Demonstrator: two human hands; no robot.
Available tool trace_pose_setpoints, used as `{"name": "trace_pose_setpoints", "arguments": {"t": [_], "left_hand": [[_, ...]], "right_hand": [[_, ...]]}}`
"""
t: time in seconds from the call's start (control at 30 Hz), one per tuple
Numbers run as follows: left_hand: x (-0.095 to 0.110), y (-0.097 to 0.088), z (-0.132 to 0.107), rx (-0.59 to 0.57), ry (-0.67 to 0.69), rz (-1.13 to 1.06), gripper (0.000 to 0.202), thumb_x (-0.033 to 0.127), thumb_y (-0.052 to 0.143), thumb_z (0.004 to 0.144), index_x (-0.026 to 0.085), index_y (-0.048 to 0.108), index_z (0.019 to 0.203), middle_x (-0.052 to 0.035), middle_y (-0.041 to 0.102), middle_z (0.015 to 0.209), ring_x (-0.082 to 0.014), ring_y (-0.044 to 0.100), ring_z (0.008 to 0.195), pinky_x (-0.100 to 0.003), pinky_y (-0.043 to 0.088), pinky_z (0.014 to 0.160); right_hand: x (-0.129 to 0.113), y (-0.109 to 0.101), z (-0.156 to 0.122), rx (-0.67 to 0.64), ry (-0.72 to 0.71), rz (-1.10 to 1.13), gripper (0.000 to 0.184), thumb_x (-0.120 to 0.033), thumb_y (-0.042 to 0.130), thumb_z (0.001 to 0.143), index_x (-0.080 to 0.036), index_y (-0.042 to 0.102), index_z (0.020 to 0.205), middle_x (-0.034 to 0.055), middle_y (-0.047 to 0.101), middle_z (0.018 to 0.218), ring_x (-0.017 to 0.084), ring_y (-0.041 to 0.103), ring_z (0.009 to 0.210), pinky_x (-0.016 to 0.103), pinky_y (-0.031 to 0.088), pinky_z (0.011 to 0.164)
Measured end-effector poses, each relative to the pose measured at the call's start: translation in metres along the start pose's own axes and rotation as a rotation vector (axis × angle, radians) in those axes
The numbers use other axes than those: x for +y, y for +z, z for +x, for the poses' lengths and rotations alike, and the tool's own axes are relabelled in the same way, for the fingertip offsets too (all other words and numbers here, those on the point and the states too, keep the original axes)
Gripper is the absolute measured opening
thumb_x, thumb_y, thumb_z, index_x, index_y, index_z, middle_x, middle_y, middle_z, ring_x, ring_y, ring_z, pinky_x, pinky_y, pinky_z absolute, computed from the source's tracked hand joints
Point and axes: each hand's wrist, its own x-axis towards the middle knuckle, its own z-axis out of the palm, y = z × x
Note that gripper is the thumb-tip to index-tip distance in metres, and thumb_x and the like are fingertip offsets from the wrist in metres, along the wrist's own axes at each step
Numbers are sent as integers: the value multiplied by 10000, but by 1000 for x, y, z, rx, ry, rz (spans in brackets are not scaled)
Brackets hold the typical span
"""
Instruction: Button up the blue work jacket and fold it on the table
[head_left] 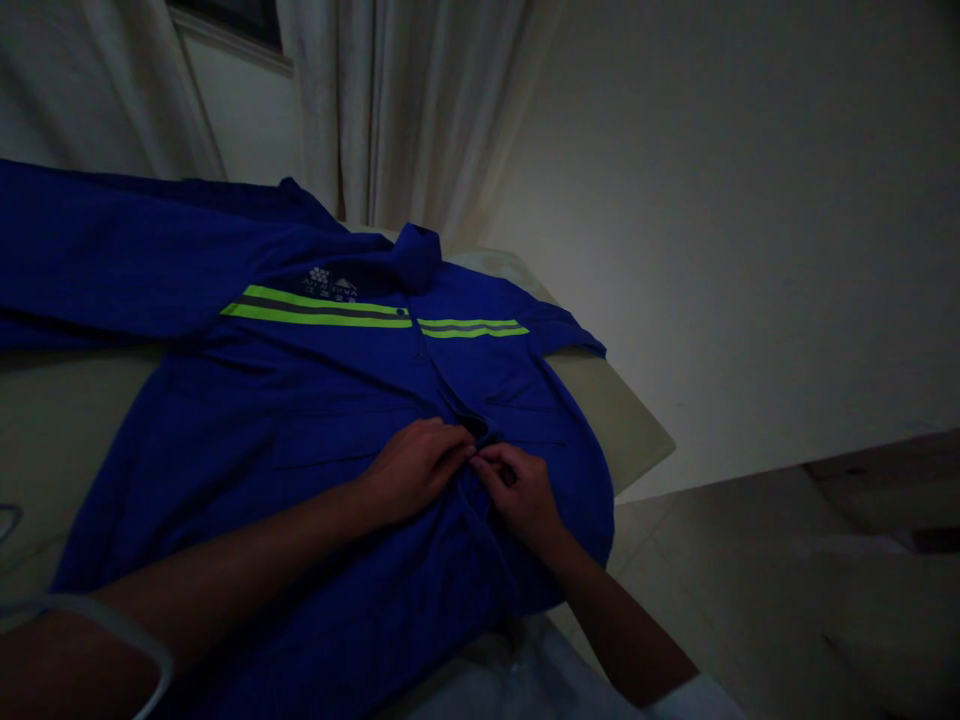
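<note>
Your L hand [412, 470] & R hand [517, 495] sit side by side on the front of a royal-blue work shirt [322, 400], both pinching the placket [480, 530], w/ fingertips [474, 454] meeting btwn them; exact grip partly hidden. White sleeve cuff [690, 698] on your R forearm, nearest you. Pale plastic sheet [510, 680] just below the hands, at the shirt hem. White loop [97, 625] lies around/over your L forearm, can't tell what it is.

Shirt lies flat on the counter [619, 420], under & around both hands. Chest pocket [337, 440] is left of L hand; another pocket flap [525, 400] is just past R hand. Dark gap [474, 428] in the placket right above your fingertips.

Further out: lime-green & grey reflective stripes [315, 312] across the chest, printed logo [330, 285], then collar [416, 255]. Sleeve [127, 255] runs off left of the hands.

Past the counter: cream curtains [405, 100], wall [735, 220] to the right, tiled floor [712, 560] right of R hand.
</note>
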Motion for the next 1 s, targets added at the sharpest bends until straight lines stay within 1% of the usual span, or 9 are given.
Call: {"name": "trace_pose_setpoints", "arguments": {"t": [0.13,0.23,0.3,0.37,0.47,0.63,0.8,0.9,1.0], "left_hand": [[2,-1,2,-15,-39,0,278,322,438,1086,226,604,885,-6,632,801,-202,573,799,-335,377,711],[5,-4,4,-23,-33,-35,257,321,437,1077,220,614,921,-26,662,878,-211,596,857,-345,414,763],[7,-6,4,-24,-36,-47,225,330,468,1062,216,636,966,-39,685,927,-222,608,894,-355,427,794],[7,-7,4,-29,-54,-38,202,324,492,1047,212,645,979,-43,689,921,-229,611,890,-360,424,791],[5,-7,4,-37,-77,-45,204,295,475,1048,213,644,969,-34,685,890,-224,614,861,-350,409,761],[2,-5,3,-45,-89,-78,194,295,495,1049,226,666,988,-22,709,897,-217,636,858,-337,402,753],[2,-7,2,-43,-33,-98,170,249,527,1019,214,693,1009,-31,729,919,-212,652,872,-332,427,777],[0,-9,2,-44,-4,-168,170,262,540,1020,217,703,1001,-25,740,930,-201,664,880,-317,443,781],[-1,-9,2,-33,13,-194,177,271,544,1025,224,712,995,-15,742,923,-191,668,870,-308,447,780]], "right_hand": [[1,0,1,-28,-3,-6,155,-332,689,962,-207,759,903,2,685,703,150,597,623,254,455,606],[1,-1,1,-28,-10,-25,161,-343,682,965,-209,757,918,-2,667,696,149,585,618,255,443,593],[1,-1,1,-26,-15,-31,161,-342,677,962,-209,755,915,-7,651,683,146,573,612,255,431,585],[0,-2,0,-29,-20,-33,147,-334,684,951,-210,758,921,-12,639,672,143,563,607,254,424,583],[-1,-2,0,-33,-33,-39,119,-312,701,934,-212,764,933,-15,638,679,140,559,607,256,424,594],[0,-1,2,-15,-19,-37,124,-309,708,936,-207,755,886,-16,638,672,139,555,601,258,418,593],[0,1,0,-3,-9,-53,137,-315,697,941,-208,751,873,-15,633,653,145,564,601,257,414,577],[-1,1,-2,46,-11,-93,111,-306,709,926,-210,739,879,-11,640,664,149,571,607,257,409,569],[-2,0,-2,87,9,-108,103,-299,743,900,-209,709,865,-22,624,639,146,567,592,254,404,563]]}}
